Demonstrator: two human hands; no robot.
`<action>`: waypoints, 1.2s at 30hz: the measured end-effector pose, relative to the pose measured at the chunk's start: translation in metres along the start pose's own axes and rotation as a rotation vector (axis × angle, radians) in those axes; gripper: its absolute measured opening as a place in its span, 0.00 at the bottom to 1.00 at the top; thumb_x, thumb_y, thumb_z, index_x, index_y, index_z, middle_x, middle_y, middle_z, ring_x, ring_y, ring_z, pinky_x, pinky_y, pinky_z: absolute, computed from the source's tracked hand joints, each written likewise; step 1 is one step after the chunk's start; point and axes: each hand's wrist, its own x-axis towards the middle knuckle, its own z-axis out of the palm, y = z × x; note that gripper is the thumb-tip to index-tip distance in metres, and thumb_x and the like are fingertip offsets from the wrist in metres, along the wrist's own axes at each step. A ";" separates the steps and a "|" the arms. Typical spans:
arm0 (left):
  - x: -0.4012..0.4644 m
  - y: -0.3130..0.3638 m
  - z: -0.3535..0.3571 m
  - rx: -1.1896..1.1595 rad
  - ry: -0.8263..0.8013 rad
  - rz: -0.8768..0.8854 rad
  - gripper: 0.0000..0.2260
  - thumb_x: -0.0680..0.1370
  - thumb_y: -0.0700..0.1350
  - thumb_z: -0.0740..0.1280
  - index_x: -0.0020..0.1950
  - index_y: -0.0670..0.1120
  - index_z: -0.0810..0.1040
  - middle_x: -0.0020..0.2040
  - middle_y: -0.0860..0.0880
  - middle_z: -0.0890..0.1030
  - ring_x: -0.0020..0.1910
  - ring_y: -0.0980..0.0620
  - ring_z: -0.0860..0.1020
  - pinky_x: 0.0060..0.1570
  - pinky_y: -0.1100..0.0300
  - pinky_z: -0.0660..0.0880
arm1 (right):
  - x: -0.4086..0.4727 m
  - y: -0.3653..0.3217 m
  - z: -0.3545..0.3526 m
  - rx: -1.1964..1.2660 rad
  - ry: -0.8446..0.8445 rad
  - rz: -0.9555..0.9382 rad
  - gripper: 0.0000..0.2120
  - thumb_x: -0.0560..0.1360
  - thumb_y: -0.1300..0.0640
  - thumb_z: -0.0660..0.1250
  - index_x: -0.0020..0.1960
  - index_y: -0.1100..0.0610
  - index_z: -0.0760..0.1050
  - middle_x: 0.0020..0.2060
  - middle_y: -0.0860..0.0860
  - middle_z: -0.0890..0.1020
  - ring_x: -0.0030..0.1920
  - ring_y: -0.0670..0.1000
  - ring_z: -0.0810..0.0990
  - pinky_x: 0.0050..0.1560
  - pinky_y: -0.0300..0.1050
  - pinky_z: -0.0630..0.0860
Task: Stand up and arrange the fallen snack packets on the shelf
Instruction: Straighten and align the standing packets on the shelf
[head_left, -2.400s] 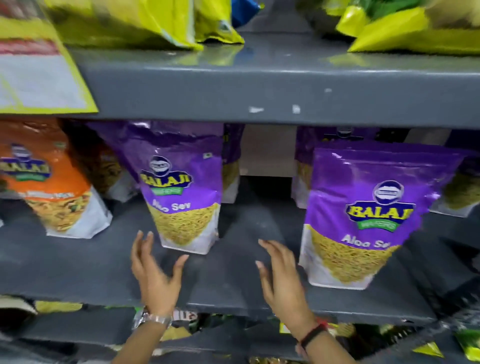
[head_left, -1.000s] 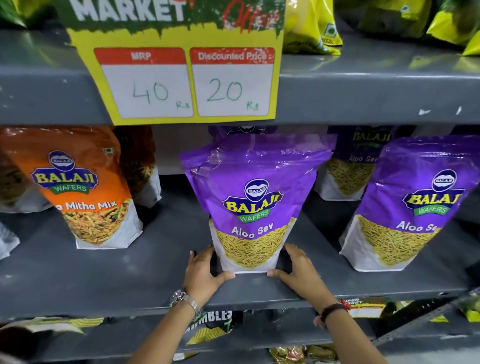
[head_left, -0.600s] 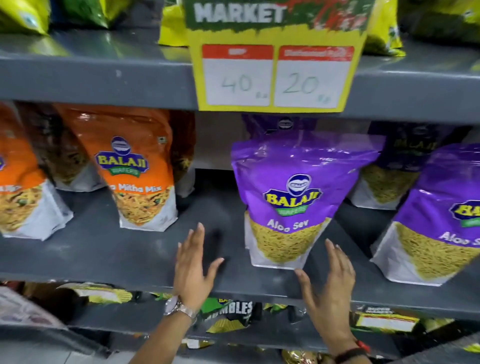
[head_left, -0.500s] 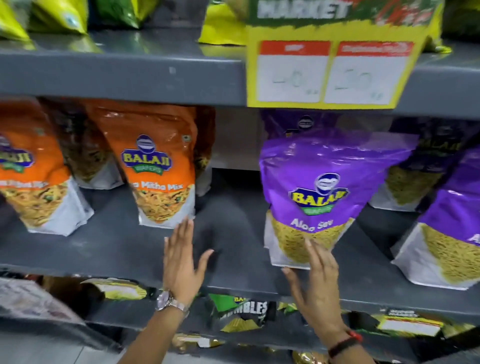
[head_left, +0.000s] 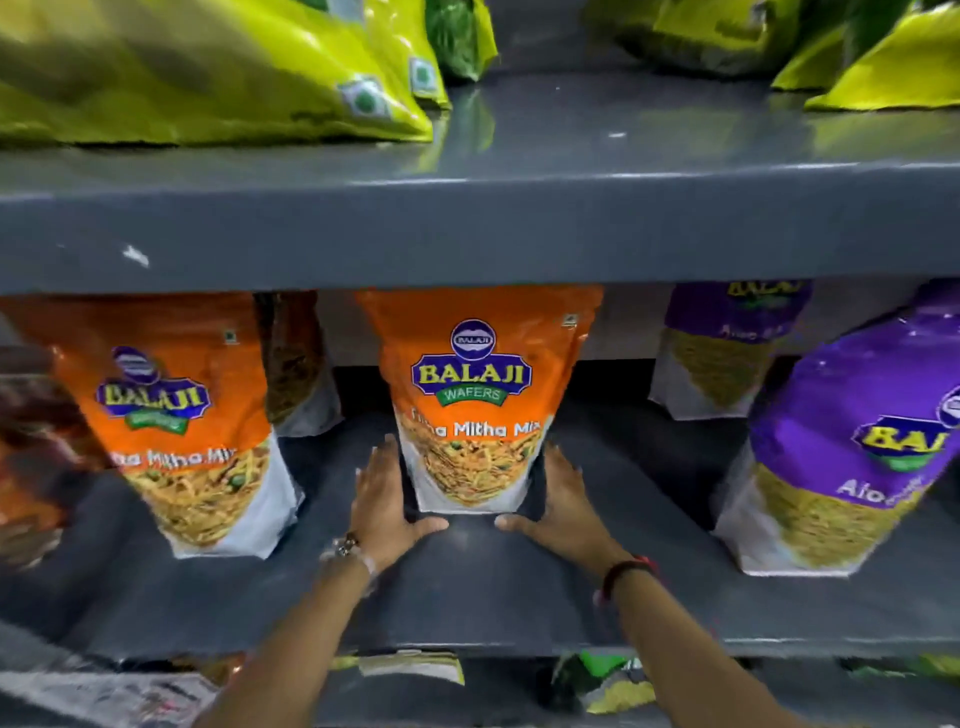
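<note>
An orange Tikha Mitha Mix packet (head_left: 475, 400) stands upright in the middle of the grey shelf (head_left: 467, 587). My left hand (head_left: 387, 506) presses flat against its lower left side, and my right hand (head_left: 563, 501) against its lower right side, thumbs at the base. A second orange packet (head_left: 182, 426) stands to the left, tilted slightly. A purple Aloo Sev packet (head_left: 852, 452) stands at the right, with another purple packet (head_left: 727, 353) behind it.
The upper shelf edge (head_left: 467, 228) hangs just over the packets and carries yellow-green bags (head_left: 208, 73). Darker packets stand behind the orange ones at the left (head_left: 296, 358). Below the shelf lie more packets (head_left: 602, 680).
My view and both hands shifted left, from the purple Aloo Sev packet to the orange packet. The hands went from spread apart in the air to clasping the orange packet's base.
</note>
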 end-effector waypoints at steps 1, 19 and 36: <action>0.004 0.001 0.002 -0.043 -0.039 -0.019 0.60 0.50 0.77 0.57 0.70 0.40 0.51 0.73 0.40 0.59 0.72 0.41 0.55 0.71 0.43 0.45 | 0.003 0.000 0.002 -0.021 -0.001 0.000 0.49 0.57 0.34 0.69 0.70 0.51 0.53 0.70 0.51 0.66 0.71 0.55 0.61 0.72 0.66 0.48; -0.053 0.017 0.006 -0.186 0.007 -0.104 0.35 0.63 0.57 0.71 0.65 0.45 0.64 0.66 0.46 0.72 0.68 0.43 0.65 0.73 0.45 0.46 | -0.059 0.003 0.001 -0.180 0.081 0.025 0.34 0.66 0.50 0.73 0.66 0.54 0.61 0.65 0.51 0.74 0.65 0.55 0.69 0.74 0.56 0.49; -0.054 0.012 0.008 -0.195 0.032 -0.088 0.27 0.63 0.46 0.76 0.57 0.43 0.70 0.57 0.45 0.79 0.61 0.42 0.72 0.72 0.42 0.52 | -0.068 -0.006 -0.002 -0.068 0.123 0.137 0.30 0.61 0.56 0.77 0.60 0.55 0.70 0.57 0.53 0.79 0.59 0.53 0.75 0.57 0.44 0.71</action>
